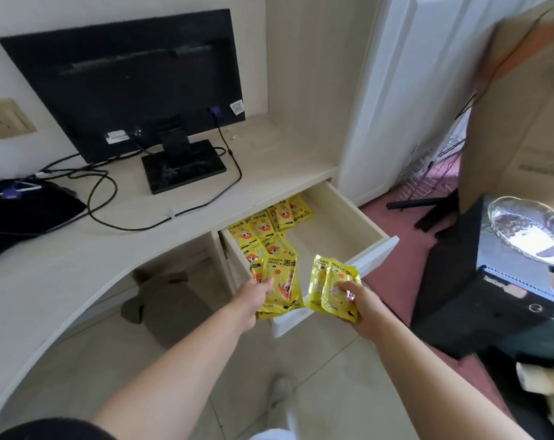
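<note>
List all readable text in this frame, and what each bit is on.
"HAND WARMER": yellow foil packets gripped by the left hand, print upside down.
"WARMER": second yellow bunch gripped by the right hand; rest unclear.
Too blurred or small: white sticker on the black monitor, pale logo on the black computer case, print on the brown cardboard box, loose yellow packets in the open drawer.

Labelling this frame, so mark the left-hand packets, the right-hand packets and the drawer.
left-hand packets (pixel 285 281), head view, front of top packet.
right-hand packets (pixel 326 281), head view, front packet's upper half.
drawer (pixel 352 214), head view, inner right wall.
</note>
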